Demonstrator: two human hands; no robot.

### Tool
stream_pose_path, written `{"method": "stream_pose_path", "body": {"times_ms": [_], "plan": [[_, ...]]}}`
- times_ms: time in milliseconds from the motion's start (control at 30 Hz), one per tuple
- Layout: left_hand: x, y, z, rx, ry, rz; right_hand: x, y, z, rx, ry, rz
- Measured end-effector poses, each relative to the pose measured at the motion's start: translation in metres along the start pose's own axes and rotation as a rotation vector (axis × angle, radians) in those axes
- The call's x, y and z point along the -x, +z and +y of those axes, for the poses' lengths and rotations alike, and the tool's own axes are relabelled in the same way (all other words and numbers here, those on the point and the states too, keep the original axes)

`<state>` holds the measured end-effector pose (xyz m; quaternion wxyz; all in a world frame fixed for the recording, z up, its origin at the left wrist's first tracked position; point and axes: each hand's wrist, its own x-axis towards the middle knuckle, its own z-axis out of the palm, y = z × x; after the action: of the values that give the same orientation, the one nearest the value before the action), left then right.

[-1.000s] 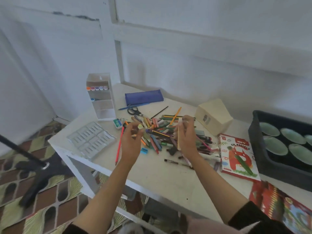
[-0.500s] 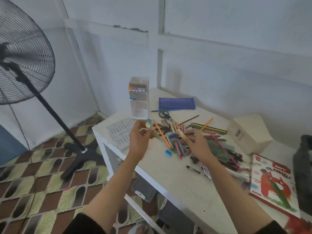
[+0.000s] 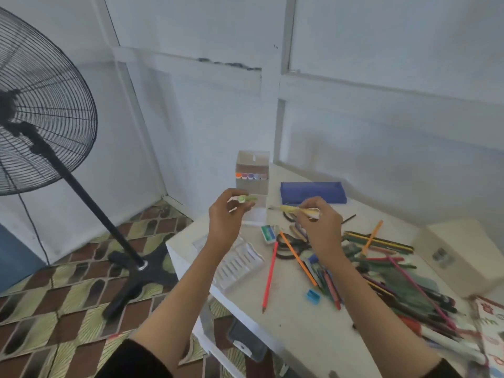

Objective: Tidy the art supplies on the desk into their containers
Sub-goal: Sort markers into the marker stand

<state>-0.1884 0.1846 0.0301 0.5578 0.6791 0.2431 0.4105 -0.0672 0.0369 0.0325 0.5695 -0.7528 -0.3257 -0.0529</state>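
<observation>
My left hand (image 3: 227, 216) is raised above the desk's left corner and pinches a green marker (image 3: 247, 198) by its end. My right hand (image 3: 320, 230) holds a yellow marker (image 3: 298, 210) over the pile. Both hands hover just in front of the clear marker case (image 3: 252, 186), which stands upright with a row of coloured marker caps inside. A heap of pencils, crayons and pens (image 3: 381, 268) covers the middle of the white desk (image 3: 297, 331). A clear ridged tray (image 3: 240, 264) lies at the desk's left edge below my left forearm.
A blue pencil pouch (image 3: 313, 192) lies at the back by the wall. A cream box (image 3: 458, 255) sits at the right, a blue sharpener (image 3: 313, 296) and a red pencil (image 3: 270, 276) lie loose in front. A black standing fan (image 3: 41, 118) stands on the floor left of the desk.
The view has swung left. Both hands rose from the pile toward the marker case; my right hand now holds a yellow marker, my left still pinches the green one.
</observation>
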Motion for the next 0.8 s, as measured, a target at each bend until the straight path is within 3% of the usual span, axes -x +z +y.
{"method": "stream_pose_path", "body": {"times_ms": [133, 233, 333, 467, 633, 800], "plan": [[-0.034, -0.009, -0.013, -0.097, 0.041, -0.037, -0.027, 0.045, -0.006, 0.123, -0.267, -0.048], [-0.052, -0.008, -0.026, -0.276, 0.157, -0.039, -0.041, 0.081, -0.004, 0.407, -0.438, -0.210], [-0.068, -0.009, -0.043, -0.476, 0.192, -0.061, -0.049, 0.106, 0.004, 0.544, -0.401, -0.312], [-0.080, -0.006, -0.049, -0.515, 0.158, -0.179, -0.057, 0.119, 0.004, 0.431, -0.254, -0.408], [-0.088, -0.003, -0.056, -0.614, 0.215, -0.194, -0.050, 0.124, 0.007, 0.243, -0.095, -0.381], [-0.091, -0.003, -0.066, -0.690, 0.242, -0.209, -0.050, 0.128, 0.016, 0.347, -0.043, -0.431]]}}
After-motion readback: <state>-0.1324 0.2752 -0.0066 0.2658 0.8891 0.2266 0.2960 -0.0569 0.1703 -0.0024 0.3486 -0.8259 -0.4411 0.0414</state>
